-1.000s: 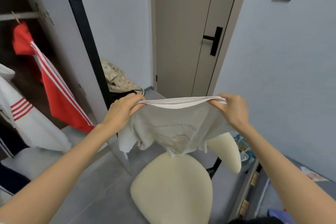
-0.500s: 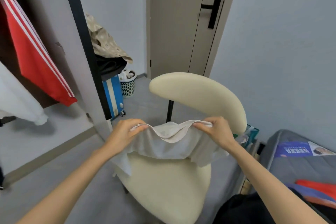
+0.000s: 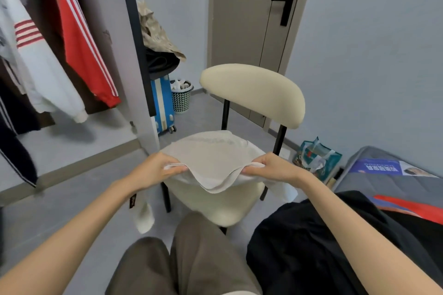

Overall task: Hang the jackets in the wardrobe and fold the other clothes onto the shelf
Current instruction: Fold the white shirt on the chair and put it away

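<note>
The wardrobe [image 3: 103, 19] stands open at 10 o'clock. A red jacket [image 3: 79, 43], a white jacket [image 3: 40, 72] and a dark jacket [image 3: 14, 151] hang in it. At 4 o'clock is a bed [image 3: 374, 182] with a black garment [image 3: 299, 246] heaped on its near end.

The chair [image 3: 251, 88] is at the centre, its backrest toward 12 o'clock. A pale shirt [image 3: 215, 153] lies over the seat. Its body runs from the hands toward 12 o'clock, and its held near edge stretches from 9 to 3 o'clock, sagging in the middle. Loose cloth hangs off the seat below each wrist.

The left hand [image 3: 153, 170] and the right hand [image 3: 275, 167] are apart, each pinching one end of that near edge.

At 11 o'clock a blue suitcase [image 3: 163, 103] carries a pile of clothes [image 3: 155, 38], beige over black. Just beside it, a mesh basket [image 3: 181, 100] holds crumpled white stuff. A teal bag [image 3: 316, 158] sits at 3 o'clock; its contents are unclear.
</note>
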`<move>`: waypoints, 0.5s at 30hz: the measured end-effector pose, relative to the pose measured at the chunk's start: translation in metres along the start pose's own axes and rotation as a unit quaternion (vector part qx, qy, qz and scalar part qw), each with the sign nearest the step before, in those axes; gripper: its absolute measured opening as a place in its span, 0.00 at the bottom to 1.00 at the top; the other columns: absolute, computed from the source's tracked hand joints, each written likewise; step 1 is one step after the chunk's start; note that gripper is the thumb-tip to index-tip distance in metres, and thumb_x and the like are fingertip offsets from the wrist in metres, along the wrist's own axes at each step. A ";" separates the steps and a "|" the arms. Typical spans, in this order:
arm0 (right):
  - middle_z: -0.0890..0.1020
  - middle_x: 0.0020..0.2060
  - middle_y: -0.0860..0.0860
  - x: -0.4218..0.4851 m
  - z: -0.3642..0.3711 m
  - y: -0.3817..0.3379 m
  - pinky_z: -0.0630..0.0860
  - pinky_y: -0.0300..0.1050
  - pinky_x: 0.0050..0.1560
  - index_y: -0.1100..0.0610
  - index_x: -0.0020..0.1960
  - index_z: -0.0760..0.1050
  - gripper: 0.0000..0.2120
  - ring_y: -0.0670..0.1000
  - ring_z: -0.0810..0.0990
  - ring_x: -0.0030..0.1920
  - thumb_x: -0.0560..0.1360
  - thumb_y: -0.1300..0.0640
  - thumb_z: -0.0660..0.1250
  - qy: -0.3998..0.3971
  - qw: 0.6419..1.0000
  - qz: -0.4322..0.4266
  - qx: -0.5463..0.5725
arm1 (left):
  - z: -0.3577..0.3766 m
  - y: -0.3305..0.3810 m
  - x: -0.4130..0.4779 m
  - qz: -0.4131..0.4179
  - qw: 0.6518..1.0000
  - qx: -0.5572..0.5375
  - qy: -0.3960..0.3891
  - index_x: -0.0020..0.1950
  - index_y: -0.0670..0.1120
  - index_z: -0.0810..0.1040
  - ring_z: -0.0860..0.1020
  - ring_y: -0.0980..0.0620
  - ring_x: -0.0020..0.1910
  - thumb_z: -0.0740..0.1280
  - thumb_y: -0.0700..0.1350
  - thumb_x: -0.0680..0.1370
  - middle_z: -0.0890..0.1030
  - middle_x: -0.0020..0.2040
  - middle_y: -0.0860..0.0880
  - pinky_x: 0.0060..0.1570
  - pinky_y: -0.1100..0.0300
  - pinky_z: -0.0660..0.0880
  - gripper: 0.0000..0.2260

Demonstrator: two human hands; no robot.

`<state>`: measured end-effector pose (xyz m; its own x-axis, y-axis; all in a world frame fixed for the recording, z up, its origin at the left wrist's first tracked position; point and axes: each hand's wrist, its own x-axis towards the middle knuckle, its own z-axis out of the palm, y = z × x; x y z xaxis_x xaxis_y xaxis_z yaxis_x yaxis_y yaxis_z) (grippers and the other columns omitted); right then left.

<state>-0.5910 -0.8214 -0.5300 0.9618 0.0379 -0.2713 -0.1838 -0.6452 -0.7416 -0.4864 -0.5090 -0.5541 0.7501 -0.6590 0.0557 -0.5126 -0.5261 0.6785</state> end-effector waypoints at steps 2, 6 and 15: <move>0.64 0.24 0.44 -0.012 0.002 0.004 0.58 0.38 0.32 0.52 0.29 0.59 0.27 0.43 0.63 0.25 0.73 0.41 0.71 -0.043 0.998 0.028 0.027 | 0.002 0.005 -0.015 -0.012 0.999 0.035 -0.028 0.40 0.36 0.80 0.75 0.52 0.33 0.64 0.62 0.73 0.80 0.33 0.45 0.37 0.56 0.71 0.27; 0.80 0.35 0.34 -0.027 0.006 0.017 0.72 0.41 0.55 0.42 0.32 0.79 0.14 0.37 0.77 0.42 0.73 0.38 0.69 -0.142 0.984 0.096 0.042 | 0.005 0.017 -0.041 -0.036 0.995 0.036 -0.085 0.43 0.36 0.81 0.76 0.51 0.35 0.64 0.59 0.75 0.80 0.37 0.44 0.38 0.58 0.71 0.24; 0.81 0.56 0.46 -0.065 0.030 0.024 0.74 0.42 0.60 0.50 0.61 0.77 0.22 0.46 0.80 0.56 0.73 0.38 0.68 -0.340 0.936 0.081 0.035 | 0.016 0.039 -0.090 -0.170 0.898 -0.003 -0.405 0.70 0.59 0.70 0.74 0.64 0.60 0.57 0.63 0.78 0.73 0.65 0.63 0.60 0.69 0.68 0.22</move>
<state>-0.6638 -0.8167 -0.5485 0.5736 0.4360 -0.6935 -0.3522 -0.6331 -0.6893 -0.5803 -0.4789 -0.5438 0.3116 -0.6364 -0.7056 -0.3076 -0.7702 0.5588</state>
